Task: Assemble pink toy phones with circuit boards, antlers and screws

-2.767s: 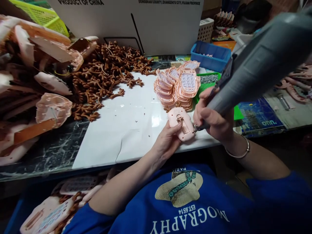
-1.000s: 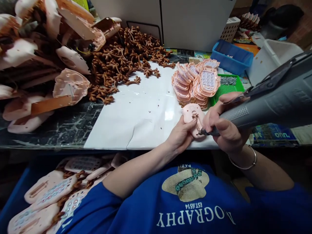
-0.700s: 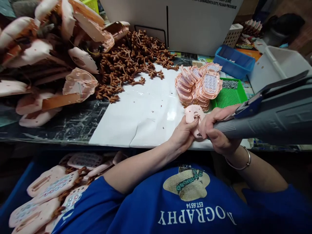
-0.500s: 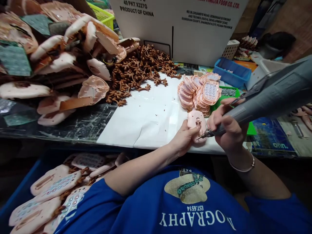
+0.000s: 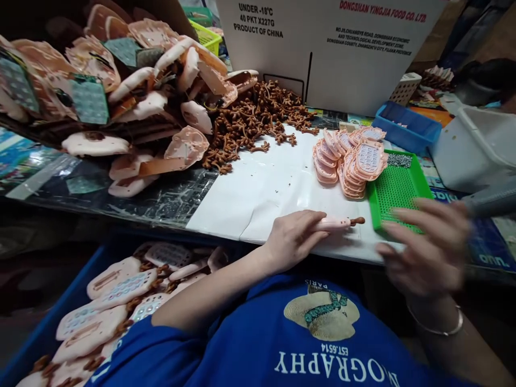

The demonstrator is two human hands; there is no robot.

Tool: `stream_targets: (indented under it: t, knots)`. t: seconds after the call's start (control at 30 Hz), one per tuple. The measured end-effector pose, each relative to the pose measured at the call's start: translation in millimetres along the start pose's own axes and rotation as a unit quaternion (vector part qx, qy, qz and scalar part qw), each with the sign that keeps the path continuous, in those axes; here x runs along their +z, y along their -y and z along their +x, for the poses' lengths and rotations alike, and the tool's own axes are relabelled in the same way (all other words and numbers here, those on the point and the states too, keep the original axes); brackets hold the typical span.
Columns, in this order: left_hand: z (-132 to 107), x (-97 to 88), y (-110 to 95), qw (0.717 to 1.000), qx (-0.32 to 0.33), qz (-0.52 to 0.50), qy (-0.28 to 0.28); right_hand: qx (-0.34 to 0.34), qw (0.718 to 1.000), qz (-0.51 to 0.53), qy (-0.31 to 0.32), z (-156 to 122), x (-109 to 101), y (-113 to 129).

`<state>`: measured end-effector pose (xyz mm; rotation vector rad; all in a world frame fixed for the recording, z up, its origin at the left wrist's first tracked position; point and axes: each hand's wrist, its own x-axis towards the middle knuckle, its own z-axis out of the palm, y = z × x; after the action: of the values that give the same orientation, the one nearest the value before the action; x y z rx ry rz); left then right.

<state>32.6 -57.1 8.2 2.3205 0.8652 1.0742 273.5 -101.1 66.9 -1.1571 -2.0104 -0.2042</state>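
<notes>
My left hand (image 5: pixel 296 236) is closed around a pale pink plastic toy phone (image 5: pixel 332 223), held edge-on just above the white sheet. A brown knobbed piece (image 5: pixel 357 221) sticks out from its right end. My right hand (image 5: pixel 431 250), blurred by motion, is to the right with its fingers apart and nothing in them. Behind it, at the right edge, is the grey electric screwdriver (image 5: pixel 494 200), partly hidden. Beyond the toy phone, stacked pink keypad covers (image 5: pixel 365 166) stand beside a green tray (image 5: pixel 403 188) with small metal screws (image 5: pixel 399 160) at its far end.
Brown branching pieces (image 5: pixel 250 115) lie heaped at the back, before a white carton (image 5: pixel 334 54). Pink casing halves (image 5: pixel 161 107) pile up at the left. Below the table edge, a blue crate (image 5: pixel 92 258) holds several toy phones. A blue bin (image 5: pixel 407 126) and white tub (image 5: pixel 475 145) stand back right.
My right hand has let go of the screwdriver, which has moved right. My left hand has turned the toy phone from lying face-down to edge-on. The view has shifted left.
</notes>
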Motion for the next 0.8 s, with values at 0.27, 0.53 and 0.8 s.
stream_targets:
  t: [0.27,0.53,0.8]
  knots:
    - [-3.5,6.2,2.4,0.997,0.068,0.001,-0.03,-0.054,0.996,0.056,0.049,-1.4,58.1,9.0]
    - [-9.2,19.1,-4.3,0.991,0.131,0.013,-0.033,-0.009,0.996,0.071,0.061,2.4,57.7,10.2]
    - [11.4,-13.6,-2.0,0.738,-0.424,-0.524,-0.028,0.011,0.994,0.075,-0.074,-5.7,32.5,3.9]
